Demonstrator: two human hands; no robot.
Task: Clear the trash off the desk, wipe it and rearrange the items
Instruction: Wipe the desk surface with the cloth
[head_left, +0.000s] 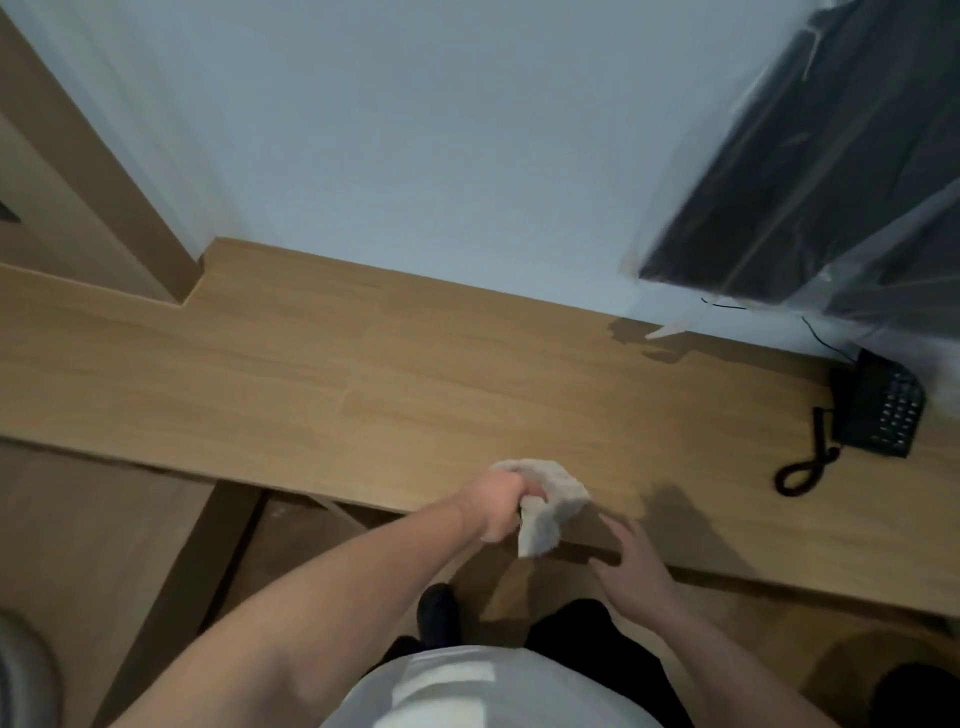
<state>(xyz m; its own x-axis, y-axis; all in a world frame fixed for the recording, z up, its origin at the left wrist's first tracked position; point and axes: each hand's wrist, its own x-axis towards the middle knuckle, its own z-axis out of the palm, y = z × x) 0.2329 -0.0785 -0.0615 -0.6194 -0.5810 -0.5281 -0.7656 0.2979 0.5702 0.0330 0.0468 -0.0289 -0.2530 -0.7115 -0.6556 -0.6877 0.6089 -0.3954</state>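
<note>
worktop (415, 374): tan woodgrain | cloth (550, 499): off-white | phone (878, 410): black, pale keys | wall (415, 130): pale blue | screen (810, 156): black under clear film

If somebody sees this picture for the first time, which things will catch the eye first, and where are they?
First the left hand, gripping a crumpled pale cloth at the near edge of the wooden desk, with the right hand open beside it. Then the black telephone at the desk's right end, below a plastic-wrapped dark screen on the wall.
</note>
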